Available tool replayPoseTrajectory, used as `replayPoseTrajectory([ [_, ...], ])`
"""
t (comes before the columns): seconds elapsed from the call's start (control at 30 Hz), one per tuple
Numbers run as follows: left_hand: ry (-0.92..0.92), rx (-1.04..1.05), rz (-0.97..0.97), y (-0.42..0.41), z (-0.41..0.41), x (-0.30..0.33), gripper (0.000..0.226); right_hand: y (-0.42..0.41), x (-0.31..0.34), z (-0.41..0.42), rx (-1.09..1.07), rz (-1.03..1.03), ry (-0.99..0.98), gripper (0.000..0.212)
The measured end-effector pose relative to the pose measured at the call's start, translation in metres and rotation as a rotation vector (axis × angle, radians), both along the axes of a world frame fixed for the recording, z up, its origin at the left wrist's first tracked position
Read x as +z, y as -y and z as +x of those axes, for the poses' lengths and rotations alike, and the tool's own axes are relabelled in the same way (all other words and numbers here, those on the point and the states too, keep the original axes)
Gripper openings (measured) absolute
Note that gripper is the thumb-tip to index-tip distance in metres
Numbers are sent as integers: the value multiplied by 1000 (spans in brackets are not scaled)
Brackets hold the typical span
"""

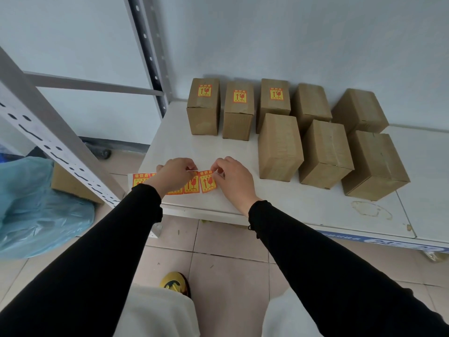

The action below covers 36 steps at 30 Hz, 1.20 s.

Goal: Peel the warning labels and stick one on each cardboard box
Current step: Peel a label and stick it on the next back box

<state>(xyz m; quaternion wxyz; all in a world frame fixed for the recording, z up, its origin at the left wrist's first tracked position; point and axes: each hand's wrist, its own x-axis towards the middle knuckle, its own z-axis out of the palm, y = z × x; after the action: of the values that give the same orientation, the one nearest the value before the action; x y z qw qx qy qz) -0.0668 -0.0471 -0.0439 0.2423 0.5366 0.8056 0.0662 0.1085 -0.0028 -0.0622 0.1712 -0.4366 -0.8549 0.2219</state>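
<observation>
Head view, left to right. Blue plastic bag (36, 205) on the floor far left, a brown carton (70, 183) behind it, grey slotted shelf upright (56, 147) crossing in front. Label strip (192, 184) lies at the near-left corner of the white table (291, 203), its left end hanging past the edge. Left hand (173, 175) rests on the strip, fingers curled, pinching its far edge and covering the middle labels. Right hand (230, 176) just beside it, fingertips pinching the top corner of the end label (207, 181). Three labelled boxes (239, 109) stand along the far edge by the wall; five unlabelled boxes (325, 154) crowd the table to their right, well apart from the hands. Yellow shoe (175, 283) on the tiled floor below.
</observation>
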Motion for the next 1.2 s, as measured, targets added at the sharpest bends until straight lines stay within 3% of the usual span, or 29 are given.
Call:
replayPoseTrajectory([
  [0.37,-19,3,78,2,5,13,16,5,17,11,-54,88,-83,14],
  [0.63,-85,11,121,4,11,9,9,4,34,22,-61,44,-162,12],
  [0.77,-99,2,191,4,11,13,26,-4,52,35,-113,32,-257,12],
  [0.9,228,79,432,2,31,45,13,-18,70,54,-165,37,-353,11],
  [1.0,489,141,516,0,61,76,21,-29,87,69,-205,29,-496,9],
  [1.2,659,91,507,-22,106,108,21,-49,121,98,-258,115,-571,10],
])
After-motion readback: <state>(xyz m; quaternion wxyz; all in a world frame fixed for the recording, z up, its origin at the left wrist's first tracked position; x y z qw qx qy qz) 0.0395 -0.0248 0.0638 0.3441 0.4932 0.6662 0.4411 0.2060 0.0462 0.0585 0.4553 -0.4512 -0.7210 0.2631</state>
